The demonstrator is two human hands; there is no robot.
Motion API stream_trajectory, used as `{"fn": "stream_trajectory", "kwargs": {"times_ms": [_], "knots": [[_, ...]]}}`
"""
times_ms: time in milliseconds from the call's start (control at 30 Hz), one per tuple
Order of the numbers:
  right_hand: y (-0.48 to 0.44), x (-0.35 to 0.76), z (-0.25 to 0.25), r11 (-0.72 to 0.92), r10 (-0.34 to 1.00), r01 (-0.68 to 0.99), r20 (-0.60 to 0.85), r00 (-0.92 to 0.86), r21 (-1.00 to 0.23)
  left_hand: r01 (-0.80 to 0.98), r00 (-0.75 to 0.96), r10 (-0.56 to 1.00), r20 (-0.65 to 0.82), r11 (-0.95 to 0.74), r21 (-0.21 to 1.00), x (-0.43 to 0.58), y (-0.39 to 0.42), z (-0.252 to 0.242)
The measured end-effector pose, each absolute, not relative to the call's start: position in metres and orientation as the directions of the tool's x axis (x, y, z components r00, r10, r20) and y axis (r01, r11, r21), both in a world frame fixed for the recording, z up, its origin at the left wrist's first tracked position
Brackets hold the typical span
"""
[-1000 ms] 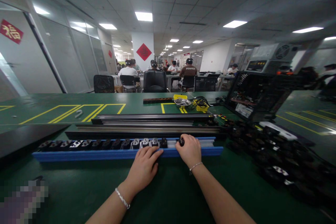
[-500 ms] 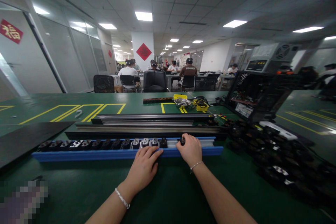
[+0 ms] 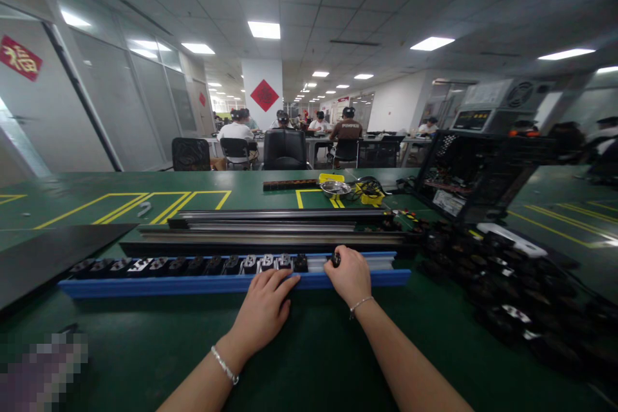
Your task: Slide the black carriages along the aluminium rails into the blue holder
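A long blue power track (image 3: 168, 288) lies across the green table in front of me. Along its channel sits a row of socket modules (image 3: 250, 264), black, grey and white. With fingers stretched out, my left hand (image 3: 263, 309) rests its fingertips on the track's front wall, near the row's right end. My right hand (image 3: 351, 277) is closed around a small black socket module (image 3: 336, 259) at the bare stretch of the channel. A gap separates this module from the last black module (image 3: 301, 262) of the row. The hand hides its lower part.
Behind the track lie several black and silver rails (image 3: 270, 238). Black round modules (image 3: 516, 296) are piled at the right, near an open computer case (image 3: 476, 174). A metal bowl (image 3: 337, 188) stands farther back. At the left is a black mat (image 3: 58, 257). People sit at distant tables.
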State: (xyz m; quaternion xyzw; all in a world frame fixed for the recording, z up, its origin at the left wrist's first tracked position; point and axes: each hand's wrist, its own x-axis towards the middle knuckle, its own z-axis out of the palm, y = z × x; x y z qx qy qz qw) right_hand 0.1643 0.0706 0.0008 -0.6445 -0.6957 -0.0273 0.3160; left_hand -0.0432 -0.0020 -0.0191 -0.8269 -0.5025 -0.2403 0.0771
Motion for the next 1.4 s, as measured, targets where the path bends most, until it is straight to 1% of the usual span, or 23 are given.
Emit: {"fn": "stream_trajectory", "kwargs": {"times_ms": [200, 800, 1133, 1267, 1400], "knots": [[0.0718, 0.1661, -0.0008, 0.181, 0.878, 0.911, 0.479, 0.021, -0.372, 0.876, 0.372, 0.810, 0.453, -0.467, 0.117, -0.0432, -0.0013, -0.0194], [0.0721, 0.1665, 0.0005, 0.165, 0.897, 0.901, 0.441, 0.032, -0.400, 0.876, 0.371, 0.807, 0.459, -0.469, 0.117, -0.0431, -0.0015, -0.0199], [0.0722, 0.1673, 0.0009, 0.159, 0.900, 0.911, 0.436, 0.026, -0.381, 0.879, 0.367, 0.815, 0.448, -0.461, 0.118, -0.0434, -0.0007, -0.0223], [0.0712, 0.1677, 0.0028, 0.135, 0.913, 0.916, 0.407, 0.034, -0.379, 0.878, 0.365, 0.807, 0.464, -0.464, 0.116, -0.0434, -0.0008, -0.0219], [0.0693, 0.1689, 0.0029, 0.113, 0.895, 0.927, 0.441, 0.061, -0.357, 0.877, 0.368, 0.810, 0.456, -0.466, 0.119, -0.0435, -0.0009, -0.0213]]}}
